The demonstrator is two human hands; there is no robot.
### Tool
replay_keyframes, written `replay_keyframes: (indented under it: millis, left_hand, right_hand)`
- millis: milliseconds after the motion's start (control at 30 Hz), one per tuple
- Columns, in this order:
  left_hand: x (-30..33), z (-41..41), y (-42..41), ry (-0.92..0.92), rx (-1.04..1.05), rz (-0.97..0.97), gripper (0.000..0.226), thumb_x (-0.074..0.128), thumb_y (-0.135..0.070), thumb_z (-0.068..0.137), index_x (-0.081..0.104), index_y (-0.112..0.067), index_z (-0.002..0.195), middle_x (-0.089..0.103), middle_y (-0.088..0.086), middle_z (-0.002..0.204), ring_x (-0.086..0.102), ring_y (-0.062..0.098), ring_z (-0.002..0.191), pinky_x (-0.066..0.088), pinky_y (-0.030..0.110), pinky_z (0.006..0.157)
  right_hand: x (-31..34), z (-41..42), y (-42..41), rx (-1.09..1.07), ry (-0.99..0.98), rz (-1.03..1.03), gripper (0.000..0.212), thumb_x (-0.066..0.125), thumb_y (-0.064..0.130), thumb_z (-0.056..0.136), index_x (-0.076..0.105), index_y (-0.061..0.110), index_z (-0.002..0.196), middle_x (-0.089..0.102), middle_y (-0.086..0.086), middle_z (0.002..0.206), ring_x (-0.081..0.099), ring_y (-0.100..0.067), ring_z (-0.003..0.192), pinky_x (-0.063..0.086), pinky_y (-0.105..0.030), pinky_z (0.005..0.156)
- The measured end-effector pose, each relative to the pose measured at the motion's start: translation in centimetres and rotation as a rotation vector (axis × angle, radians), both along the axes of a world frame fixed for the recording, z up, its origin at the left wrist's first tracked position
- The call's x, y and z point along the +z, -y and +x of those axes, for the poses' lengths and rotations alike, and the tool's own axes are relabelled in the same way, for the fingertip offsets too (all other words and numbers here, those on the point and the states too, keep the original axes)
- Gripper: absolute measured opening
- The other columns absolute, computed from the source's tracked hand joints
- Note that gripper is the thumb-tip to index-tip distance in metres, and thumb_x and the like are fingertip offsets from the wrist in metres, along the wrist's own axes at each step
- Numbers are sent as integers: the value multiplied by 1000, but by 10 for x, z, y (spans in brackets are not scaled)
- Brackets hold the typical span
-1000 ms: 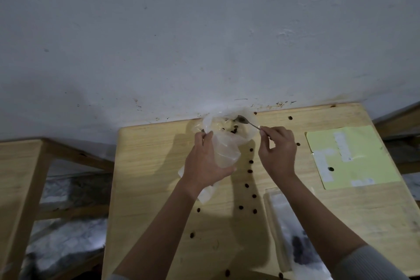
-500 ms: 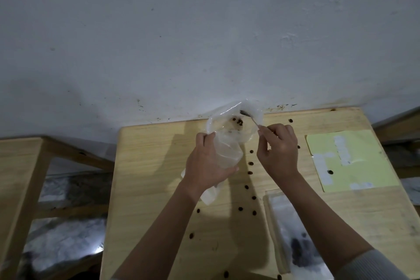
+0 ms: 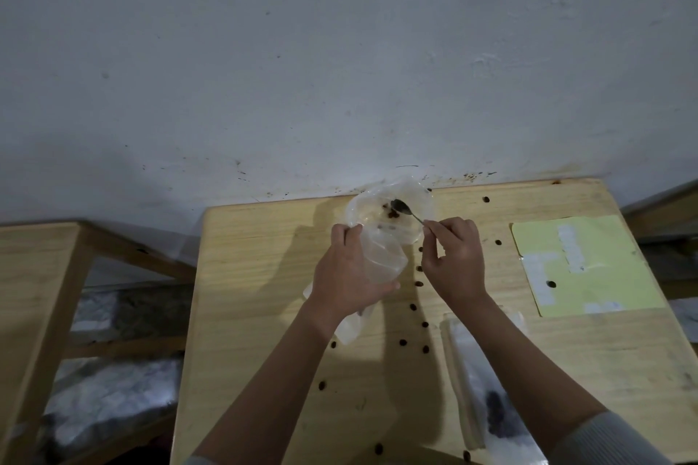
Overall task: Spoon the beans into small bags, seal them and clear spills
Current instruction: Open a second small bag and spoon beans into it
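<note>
We see the spoon [image 3: 406,209] lying with its long axis slanted: the bowl points up and to the left, toward the wall, and the thin handle runs down and to the right into the right hand [image 3: 455,257]. The bowl sits over the open mouth of a clear plastic container [image 3: 381,238], just beside a few dark beans [image 3: 389,213] inside it. The right hand pinches the end of the handle between thumb and curled fingers. The left hand [image 3: 347,276] is wrapped around the container from the left side and holds it tilted, mouth toward the wall, above the far part of the wooden table [image 3: 257,276].

Loose beans [image 3: 413,307] are scattered on the table below and to the right of the hands. A small clear bag [image 3: 487,400] with a dark heap of beans inside lies near the bottom edge, partly covered by the right forearm and cut off by the frame. We cannot tell if this bag is sealed. A yellow sheet [image 3: 604,268] with pale patches lies to the right. The lower part of the container is hidden behind the left hand, and the plastic is hard to make out there.
</note>
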State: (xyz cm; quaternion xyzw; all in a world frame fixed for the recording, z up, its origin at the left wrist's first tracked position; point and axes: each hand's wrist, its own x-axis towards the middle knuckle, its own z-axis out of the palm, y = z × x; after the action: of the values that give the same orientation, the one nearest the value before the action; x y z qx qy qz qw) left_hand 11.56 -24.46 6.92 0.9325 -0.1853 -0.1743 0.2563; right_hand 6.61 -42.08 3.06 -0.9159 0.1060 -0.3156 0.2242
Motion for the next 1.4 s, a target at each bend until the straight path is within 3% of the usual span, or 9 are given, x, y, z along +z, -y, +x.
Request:
replay_keyframes:
  millis: [100, 233, 467, 633, 800, 1100, 1200, 1400]
  left_hand:
    - [2, -1, 1, 6, 2, -20, 109, 79, -60, 59, 27, -14, 143, 26, -4, 135, 50, 15, 112, 50, 28, 83]
    - [6, -2, 0, 27, 19, -68, 108, 79, -59, 58, 28, -15, 143, 27, -5, 133, 51, 13, 108, 49, 25, 79]
    - [10, -5, -2, 64, 33, -105, 110, 79, -62, 57, 28, -15, 143, 28, -5, 132, 50, 12, 108, 49, 25, 79]
    - [11, -7, -1, 53, 26, -101, 109, 79, -61, 59, 28, -14, 143, 28, -5, 133, 51, 14, 109, 48, 26, 80]
    - [8, -8, -4, 35, 8, -84, 109, 79, -60, 60, 27, -13, 144, 28, -3, 134, 53, 17, 110, 52, 31, 83]
    - [6, -6, -10, 32, -8, -95, 110, 79, -59, 60, 27, -13, 144, 27, -4, 135, 51, 15, 112, 50, 30, 84]
    - [6, -5, -11, 44, 2, -126, 108, 79, -60, 59, 29, -13, 143, 28, -5, 134, 52, 15, 109, 50, 29, 81]
    - [5, -3, -11, 52, -7, -148, 108, 78, -61, 59, 29, -13, 144, 28, -4, 135, 52, 15, 108, 50, 28, 79]
  right_hand:
    - [1, 1, 0, 1, 18, -63, 16, 59, -5, 81, 71, 0, 90, 57, -10, 73, 48, -24, 67, 41, -30, 60]
    - [12, 5, 1, 21, 71, -136, 18, 58, -6, 80, 71, -1, 90, 58, -12, 73, 47, -25, 65, 36, -25, 64]
    - [25, 2, 6, 29, 135, -277, 18, 56, -7, 82, 71, -2, 90, 61, -15, 76, 50, -28, 63, 40, -35, 56]
    - [24, -2, 6, 51, 112, -183, 19, 55, -6, 82, 72, -1, 89, 59, -12, 73, 48, -26, 64, 39, -32, 61]
    - [16, 4, -2, 58, 11, -135, 12, 62, -2, 80, 72, 1, 85, 58, -9, 71, 45, -21, 67, 33, -21, 66]
    - [18, 13, -5, 82, 15, -206, 14, 61, -6, 77, 71, 1, 84, 58, -11, 72, 46, -25, 63, 40, -30, 55]
    - [21, 11, -5, 111, 68, -196, 13, 62, -7, 78, 71, 0, 84, 59, -11, 72, 46, -24, 63, 39, -29, 59]
    - [17, 10, -3, 108, 0, -248, 16, 60, -7, 74, 70, 3, 80, 58, -10, 70, 47, -25, 61, 40, -32, 51]
